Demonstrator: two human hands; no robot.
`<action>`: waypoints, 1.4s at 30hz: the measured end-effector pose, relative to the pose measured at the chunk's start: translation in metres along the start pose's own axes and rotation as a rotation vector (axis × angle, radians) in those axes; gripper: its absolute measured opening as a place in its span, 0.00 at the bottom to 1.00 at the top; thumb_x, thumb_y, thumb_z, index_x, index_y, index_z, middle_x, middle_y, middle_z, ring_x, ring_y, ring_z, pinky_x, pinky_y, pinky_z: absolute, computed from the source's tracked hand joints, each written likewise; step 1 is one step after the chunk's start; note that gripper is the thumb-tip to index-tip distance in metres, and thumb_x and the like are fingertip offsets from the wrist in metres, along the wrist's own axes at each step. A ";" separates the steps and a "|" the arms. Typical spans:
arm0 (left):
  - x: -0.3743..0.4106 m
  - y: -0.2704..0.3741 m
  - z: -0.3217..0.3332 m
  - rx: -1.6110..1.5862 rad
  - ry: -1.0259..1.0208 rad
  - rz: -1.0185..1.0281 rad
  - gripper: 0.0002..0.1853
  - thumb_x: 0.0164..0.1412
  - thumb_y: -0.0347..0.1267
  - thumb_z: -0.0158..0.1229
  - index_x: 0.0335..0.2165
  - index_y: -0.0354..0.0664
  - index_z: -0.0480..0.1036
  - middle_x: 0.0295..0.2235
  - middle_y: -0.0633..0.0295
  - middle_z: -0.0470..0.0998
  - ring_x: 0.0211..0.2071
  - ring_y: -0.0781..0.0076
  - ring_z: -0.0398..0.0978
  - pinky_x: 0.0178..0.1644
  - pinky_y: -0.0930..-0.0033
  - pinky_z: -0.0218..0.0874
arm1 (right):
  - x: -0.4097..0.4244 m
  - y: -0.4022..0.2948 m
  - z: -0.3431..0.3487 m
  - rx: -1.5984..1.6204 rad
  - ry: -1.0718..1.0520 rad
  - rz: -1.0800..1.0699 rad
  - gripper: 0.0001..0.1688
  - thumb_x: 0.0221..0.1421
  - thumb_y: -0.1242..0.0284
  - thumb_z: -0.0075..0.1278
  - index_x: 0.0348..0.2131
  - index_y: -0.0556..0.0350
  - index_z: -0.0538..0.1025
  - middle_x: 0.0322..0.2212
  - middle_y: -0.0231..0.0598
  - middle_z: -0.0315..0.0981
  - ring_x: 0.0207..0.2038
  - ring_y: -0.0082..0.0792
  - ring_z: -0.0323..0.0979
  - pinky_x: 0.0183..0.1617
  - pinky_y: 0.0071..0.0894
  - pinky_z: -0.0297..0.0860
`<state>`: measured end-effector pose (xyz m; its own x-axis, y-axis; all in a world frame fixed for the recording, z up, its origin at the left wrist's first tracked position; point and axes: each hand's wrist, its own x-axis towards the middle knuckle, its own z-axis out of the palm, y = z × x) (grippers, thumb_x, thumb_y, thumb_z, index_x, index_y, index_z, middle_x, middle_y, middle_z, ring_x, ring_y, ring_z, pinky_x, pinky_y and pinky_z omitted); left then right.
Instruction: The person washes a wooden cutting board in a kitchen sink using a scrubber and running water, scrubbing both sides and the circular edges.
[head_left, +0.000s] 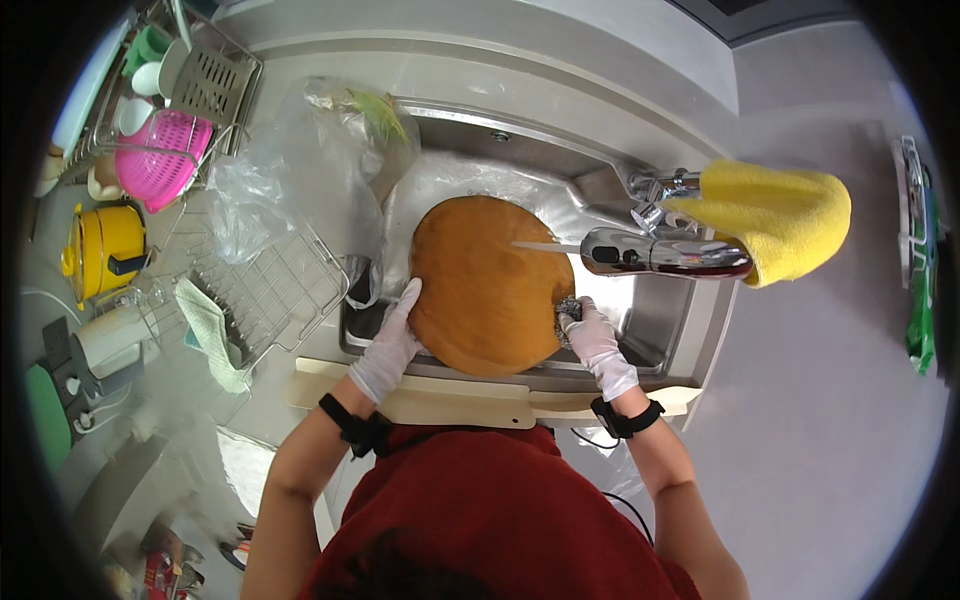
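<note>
A round wooden cutting board (487, 300) lies over the stainless steel sink (480, 161), its surface wet. My left hand (394, 337), in a white glove, grips the board's left edge with the thumb on top; the other fingers are mostly hidden beneath. In my gloved right hand (594, 337) is a steel wool scrubber (568, 319), pressed to the board's right edge. From the chrome faucet (660, 255) a stream of water (544, 246) runs onto the board. A yellow cloth (787, 217) drapes over the faucet's base end.
Left of the sink, a clear plastic bag (315, 165) with something green inside overhangs the basin. Beside it stand a wire rack (277, 292), a pink colander (161, 157) and a yellow pot (109, 247). A cream splash guard (450, 401) runs along the sink's front edge.
</note>
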<state>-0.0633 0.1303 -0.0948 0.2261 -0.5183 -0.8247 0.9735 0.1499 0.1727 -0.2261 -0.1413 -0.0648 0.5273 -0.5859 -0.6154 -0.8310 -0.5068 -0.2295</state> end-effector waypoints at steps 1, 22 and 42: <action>-0.002 -0.008 0.002 0.125 0.079 0.157 0.40 0.59 0.42 0.62 0.63 0.49 0.51 0.58 0.59 0.64 0.58 0.60 0.64 0.58 0.56 0.63 | -0.004 -0.006 0.002 -0.007 -0.024 -0.056 0.28 0.56 0.56 0.51 0.49 0.57 0.70 0.32 0.59 0.77 0.39 0.59 0.76 0.45 0.51 0.71; -0.007 -0.009 0.016 0.369 0.157 0.426 0.51 0.53 0.24 0.66 0.65 0.45 0.39 0.59 0.58 0.60 0.58 0.67 0.61 0.61 0.66 0.57 | 0.165 0.016 0.066 0.622 0.045 -0.112 0.15 0.60 0.67 0.50 0.43 0.57 0.73 0.33 0.46 0.76 0.35 0.42 0.74 0.41 0.39 0.68; -0.007 -0.003 0.024 0.295 0.178 0.376 0.55 0.54 0.18 0.62 0.67 0.48 0.32 0.63 0.57 0.53 0.61 0.65 0.56 0.63 0.62 0.54 | 0.164 -0.035 0.042 0.215 0.118 -0.153 0.10 0.57 0.72 0.52 0.37 0.61 0.75 0.31 0.56 0.75 0.35 0.55 0.74 0.41 0.44 0.69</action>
<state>-0.0673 0.1128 -0.0765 0.5784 -0.3188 -0.7509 0.7999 0.0410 0.5987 -0.1180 -0.1934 -0.1895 0.6561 -0.5885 -0.4724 -0.7520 -0.4569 -0.4752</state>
